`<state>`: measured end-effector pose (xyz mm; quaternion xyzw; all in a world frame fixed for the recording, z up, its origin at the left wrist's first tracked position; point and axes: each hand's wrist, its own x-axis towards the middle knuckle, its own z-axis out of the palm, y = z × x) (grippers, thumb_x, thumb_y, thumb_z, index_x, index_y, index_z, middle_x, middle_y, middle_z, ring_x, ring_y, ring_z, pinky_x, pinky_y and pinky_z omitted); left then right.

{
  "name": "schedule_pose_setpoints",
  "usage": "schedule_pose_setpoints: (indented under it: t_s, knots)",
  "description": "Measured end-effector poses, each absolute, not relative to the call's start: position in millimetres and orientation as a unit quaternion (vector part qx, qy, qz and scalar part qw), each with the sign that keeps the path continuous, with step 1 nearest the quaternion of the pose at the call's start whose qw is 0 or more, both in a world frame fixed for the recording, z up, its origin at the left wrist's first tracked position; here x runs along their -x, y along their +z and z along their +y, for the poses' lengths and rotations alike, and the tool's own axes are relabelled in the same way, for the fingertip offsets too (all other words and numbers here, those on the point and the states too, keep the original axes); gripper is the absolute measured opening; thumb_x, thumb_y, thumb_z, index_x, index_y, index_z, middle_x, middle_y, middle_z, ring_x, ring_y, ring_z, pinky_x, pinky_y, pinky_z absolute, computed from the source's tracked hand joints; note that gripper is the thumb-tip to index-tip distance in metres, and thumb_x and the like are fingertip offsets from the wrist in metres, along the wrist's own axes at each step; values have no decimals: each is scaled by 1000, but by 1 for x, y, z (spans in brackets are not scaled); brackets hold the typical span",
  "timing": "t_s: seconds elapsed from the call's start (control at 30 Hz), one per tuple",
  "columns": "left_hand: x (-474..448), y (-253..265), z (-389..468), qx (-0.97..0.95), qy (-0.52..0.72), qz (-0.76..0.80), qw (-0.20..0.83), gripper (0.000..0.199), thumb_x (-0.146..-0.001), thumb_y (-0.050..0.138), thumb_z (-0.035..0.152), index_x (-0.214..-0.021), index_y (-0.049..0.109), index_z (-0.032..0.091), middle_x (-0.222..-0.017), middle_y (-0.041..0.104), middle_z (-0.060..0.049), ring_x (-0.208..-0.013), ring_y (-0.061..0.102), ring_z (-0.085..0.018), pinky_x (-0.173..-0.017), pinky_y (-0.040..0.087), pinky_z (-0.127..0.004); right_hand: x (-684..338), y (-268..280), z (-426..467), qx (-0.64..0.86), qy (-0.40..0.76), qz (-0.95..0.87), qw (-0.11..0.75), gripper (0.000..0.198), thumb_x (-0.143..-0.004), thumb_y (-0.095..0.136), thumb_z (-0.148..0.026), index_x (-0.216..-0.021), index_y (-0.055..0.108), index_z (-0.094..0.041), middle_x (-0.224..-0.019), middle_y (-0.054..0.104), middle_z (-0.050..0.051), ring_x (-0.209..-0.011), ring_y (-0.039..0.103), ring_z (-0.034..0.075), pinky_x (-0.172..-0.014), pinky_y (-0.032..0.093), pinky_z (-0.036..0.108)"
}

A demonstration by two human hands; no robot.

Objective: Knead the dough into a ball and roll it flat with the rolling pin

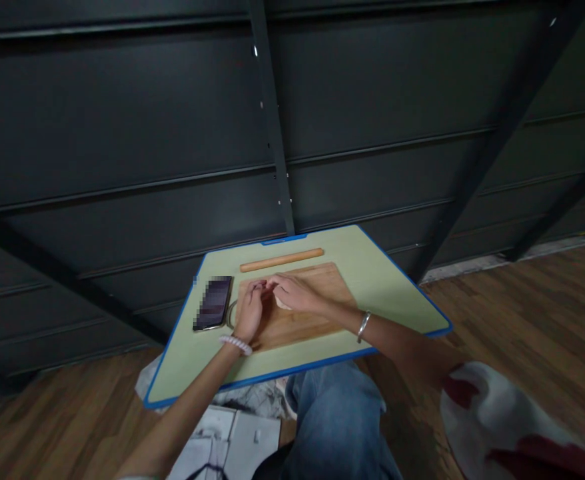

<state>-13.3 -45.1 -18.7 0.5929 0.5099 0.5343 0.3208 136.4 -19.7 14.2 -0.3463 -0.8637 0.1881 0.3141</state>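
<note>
The left hand [250,312] and the right hand [295,293] come together, fingers bent and fingertips meeting or nearly so. Whether either grips something cannot be told, since the fingers hide what lies between them. A small, pale, cream-coloured lump of soft-looking material [282,303] shows just under the right palm, partly covered by it; whether the left fingers touch it too is unclear.

Directly beneath both hands lies a flat, rectangular, light-brown wooden board [317,327], reaching out to the right of the right hand and nearer to the body than the fingers. Just beyond the fingertips, and apart from them, a slim, smooth, cylindrical tan wooden rod [281,260] lies crosswise. To the left of the left hand rests a dark, rectangular phone with a glossy screen [216,303], its outer side blurred into blocks. Between that phone and the left hand a thin, pale, curved loop [230,315] shows at the board's edge, partly hidden.

All of these rest on a pale yellow-green tabletop with a blue rim [385,290], which spreads around the hands on every side. The left wrist wears a pale, coiled, beaded-looking band [236,344]; the right wrist, a shiny silver-coloured bangle [364,327]. Behind the right wrist, toward the body, is a white sleeve with dark red patches [502,420]. Below the hands, on the body's side of the tabletop, is a knee in blue denim [332,413].
</note>
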Motion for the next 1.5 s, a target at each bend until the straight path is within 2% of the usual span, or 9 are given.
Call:
schedule_pose_setpoints:
  t_s: [0.13, 0.33, 0.57, 0.73, 0.93, 1.07, 1.13, 1.3, 1.5]
  knots:
    - [18, -21, -46, -548, 565, 501, 358, 27, -86, 36, 34, -94, 55, 17, -101, 62, -8, -98, 59, -19, -96, 42, -39, -141, 10, -38, 287, 150, -910, 258, 23, -87, 43, -18, -81, 66, -18, -90, 68, 4, -86, 59, 16, -78, 39, 27]
    - [16, -17, -51, -477, 580, 464, 470, 27, -82, 42, 36, -94, 54, 14, -93, 65, -8, -88, 63, -19, -89, 47, -38, -138, 21, -63, 306, 121, -923, 200, 44, -89, 42, -48, -70, 69, -19, -76, 70, 4, -65, 57, 15, -56, 30, 26]
    - [13, -11, -49, -432, 566, 501, 491, 26, -78, 45, 34, -88, 58, 14, -83, 67, -4, -80, 64, -17, -80, 49, -33, -127, 27, -38, 245, 174, -936, 184, 50, -82, 53, -53, -46, 58, -18, -46, 55, -4, -41, 31, 8, -47, 22, 26]
    - [17, -13, -44, -392, 574, 508, 509, 22, -73, 49, 31, -86, 59, 15, -80, 66, -2, -77, 63, -17, -78, 49, -31, -115, 23, -26, 172, 216, -946, 167, 49, -82, 54, -49, -44, 56, -18, -40, 47, -5, -41, 27, 8, -49, 29, 26]
    - [21, -17, -48, -429, 594, 492, 471, 23, -76, 46, 31, -84, 61, 16, -86, 65, -2, -85, 61, -16, -84, 47, -30, -106, 3, -10, 212, 318, -882, 273, 51, -87, 45, -47, -48, 55, -16, -46, 49, -3, -46, 35, 8, -50, 31, 25]
    - [17, -17, -48, -423, 596, 481, 484, 20, -76, 46, 32, -82, 57, 16, -85, 64, -4, -82, 62, -17, -82, 49, -33, -101, -12, 4, 317, 485, -707, 405, 54, -83, 42, -57, -49, 52, -17, -44, 46, -3, -43, 41, 9, -44, 31, 22]
    - [15, -17, -48, -430, 591, 472, 494, 20, -78, 45, 32, -82, 56, 16, -85, 64, -5, -82, 62, -17, -82, 49, -34, -99, -15, 9, 389, 502, -615, 468, 55, -80, 42, -61, -47, 47, -18, -40, 42, -3, -40, 41, 9, -42, 30, 22]
    - [15, -19, -48, -518, 551, 493, 430, 24, -81, 42, 33, -85, 58, 16, -91, 63, -6, -85, 61, -18, -80, 49, -32, -101, -14, 3, 451, 471, -524, 548, 52, -80, 39, -62, -52, 45, -19, -45, 43, -4, -42, 43, 10, -44, 33, 22]
    - [15, -23, -47, -556, 524, 498, 410, 27, -81, 40, 38, -82, 57, 17, -89, 62, -5, -86, 60, -18, -83, 49, -32, -133, -9, -15, 475, 299, -633, 533, 31, -75, 59, -46, -63, 50, -19, -59, 51, -4, -56, 47, 11, -55, 38, 23]
